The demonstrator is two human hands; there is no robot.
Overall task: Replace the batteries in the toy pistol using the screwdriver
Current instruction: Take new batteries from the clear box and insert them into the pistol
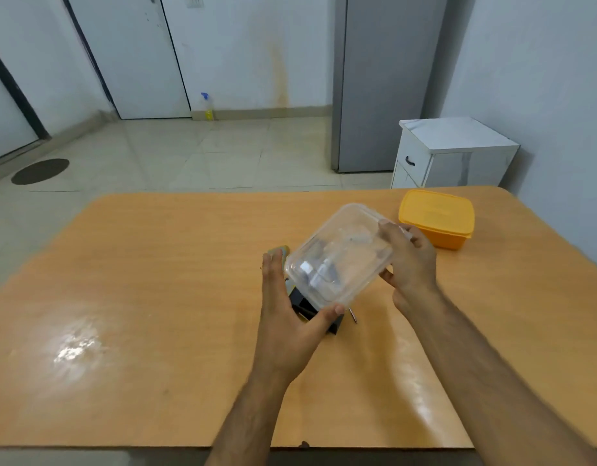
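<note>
The right hand is gripping the far right corner of a clear plastic container, fingers curled over its rim and thumb pressing from below. The left hand is lying flat and wide, fingers straight along the container's left edge and thumb touching its near corner, bracing rather than clasping. Between the 2 hands the container is tilting above the wooden table, with blurred white and grey items showing through its wall; what they are cannot be told. Under it a black and yellow object, probably the toy pistol, is resting on the table, mostly hidden. Just beside it a thin metal tip is sticking out. An orange lidded box is sitting near the far right edge.
</note>
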